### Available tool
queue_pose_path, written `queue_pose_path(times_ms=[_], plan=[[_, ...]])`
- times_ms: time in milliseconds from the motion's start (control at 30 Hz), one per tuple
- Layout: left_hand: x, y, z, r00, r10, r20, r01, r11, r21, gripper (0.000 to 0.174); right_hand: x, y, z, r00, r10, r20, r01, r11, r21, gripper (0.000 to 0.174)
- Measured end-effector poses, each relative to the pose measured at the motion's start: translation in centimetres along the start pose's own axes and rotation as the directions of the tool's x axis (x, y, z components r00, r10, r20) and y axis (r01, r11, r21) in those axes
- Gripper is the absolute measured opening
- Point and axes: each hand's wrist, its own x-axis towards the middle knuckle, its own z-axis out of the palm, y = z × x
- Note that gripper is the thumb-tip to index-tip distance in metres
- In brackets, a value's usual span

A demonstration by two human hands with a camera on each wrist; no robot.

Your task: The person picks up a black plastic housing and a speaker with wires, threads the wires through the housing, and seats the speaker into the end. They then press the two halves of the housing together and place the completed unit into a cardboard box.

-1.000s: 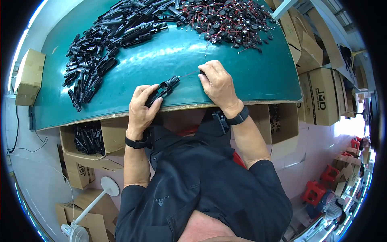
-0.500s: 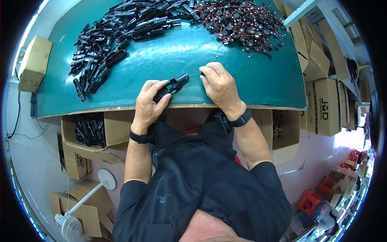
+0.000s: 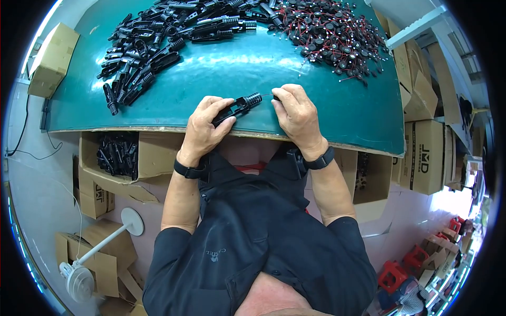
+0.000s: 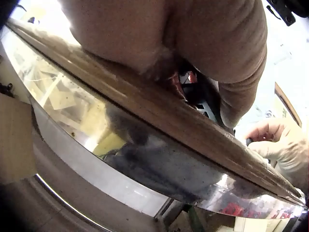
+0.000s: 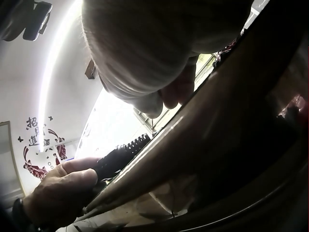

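Note:
The left hand grips a black plastic housing between thumb and fingers at the table's front edge, its ribbed end pointing up and right. Just right of it, the right hand pinches a small dark round part. A thin wire runs from that part to the housing's ribbed end. In the right wrist view the ribbed housing shows in the left hand. The left wrist view shows the right hand with the small dark part at its fingertips.
Many black housings are heaped at the back left of the green table. A pile of wired round parts lies at the back right. Below the edge are cartons of black parts; a white fan stands lower left.
The table and piles have shifted right in the head view, and both hands appear slightly further right. Each hand keeps hold of its part, with the wire still between them.

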Motion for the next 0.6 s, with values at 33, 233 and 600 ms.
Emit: queue_pose_path(times_ms=[33,233,600], plan=[[-0.02,-0.02,0.01,1.0,-0.004,-0.004,0.004,1.0,0.001,0.042,-0.03,-0.06,-0.04,1.0,0.012,0.001,-0.012,1.0,0.005,0.036],[-0.06,-0.1,-0.05,1.0,0.004,-0.001,-0.004,1.0,-0.002,0.043,-0.15,0.04,0.13,0.999,0.051,-0.011,-0.05,0.997,0.053,0.034],[-0.11,-0.18,-0.15,1.0,0.01,-0.01,-0.01,1.0,-0.024,0.043,-0.21,-0.19,0.4,0.993,0.116,0.007,-0.116,0.987,0.111,0.033]])
